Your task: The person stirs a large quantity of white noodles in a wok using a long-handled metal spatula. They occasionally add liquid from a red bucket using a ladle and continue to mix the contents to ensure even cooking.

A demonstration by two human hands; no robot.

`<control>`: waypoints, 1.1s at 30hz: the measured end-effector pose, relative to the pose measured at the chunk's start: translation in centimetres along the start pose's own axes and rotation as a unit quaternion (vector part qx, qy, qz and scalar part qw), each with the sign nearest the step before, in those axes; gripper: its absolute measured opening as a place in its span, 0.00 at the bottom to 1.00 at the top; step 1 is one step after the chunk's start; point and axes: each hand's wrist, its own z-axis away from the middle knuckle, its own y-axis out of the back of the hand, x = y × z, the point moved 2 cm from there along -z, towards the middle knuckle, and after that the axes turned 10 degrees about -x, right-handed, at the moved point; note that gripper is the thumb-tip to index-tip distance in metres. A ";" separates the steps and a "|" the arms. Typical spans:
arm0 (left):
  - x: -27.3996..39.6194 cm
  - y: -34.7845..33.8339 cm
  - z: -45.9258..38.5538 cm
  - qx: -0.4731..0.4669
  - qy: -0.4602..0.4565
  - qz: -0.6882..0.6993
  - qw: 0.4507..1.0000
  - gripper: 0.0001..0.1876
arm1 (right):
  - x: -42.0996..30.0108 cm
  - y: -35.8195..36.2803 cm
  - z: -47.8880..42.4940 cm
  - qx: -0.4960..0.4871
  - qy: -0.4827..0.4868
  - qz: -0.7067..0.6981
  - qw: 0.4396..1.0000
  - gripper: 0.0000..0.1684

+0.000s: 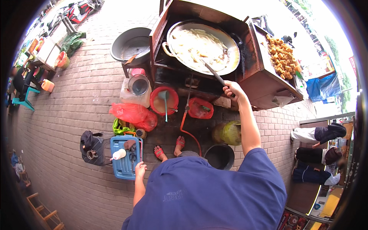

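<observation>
My right hand (234, 89) grips the dark handle of a long frying utensil (214, 71). Its far end dips into a large wok (236, 61), where pale pieces of food (201, 43) fry in bubbling oil; the tip is hidden there. The wok sits inside a wooden stall cart (253, 56). Low on the left, my left hand (141, 170) hangs beside a blue plastic storage box (122, 169), fingers loosely bent and apart, with nothing visible in them. A white bottle or roll (119, 154) and dark scissors (132, 155) lie on the box lid.
Golden-brown fried cubes (281, 57) heap on the cart's right side. Below stand a red bucket (152, 100) with a dipper (164, 96), a red basin (201, 107), a green gas cylinder (227, 133) with an orange hose (183, 123), and a black tub (220, 156). Several people stand at right.
</observation>
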 end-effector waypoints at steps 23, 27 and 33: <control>1.8 5.7 -4.1 -0.061 -0.014 -0.094 0.994 0.21 | 5.7 -3.7 19.0 0.187 0.106 0.418 0.883 0.21; 2.6 5.5 -4.4 -0.061 -0.018 -0.102 0.993 0.21 | 5.5 -5.2 23.5 0.217 0.093 0.420 0.876 0.21; 2.5 4.7 -4.2 -0.062 0.013 -0.120 0.991 0.21 | 5.2 -3.8 27.5 0.234 0.084 0.424 0.871 0.23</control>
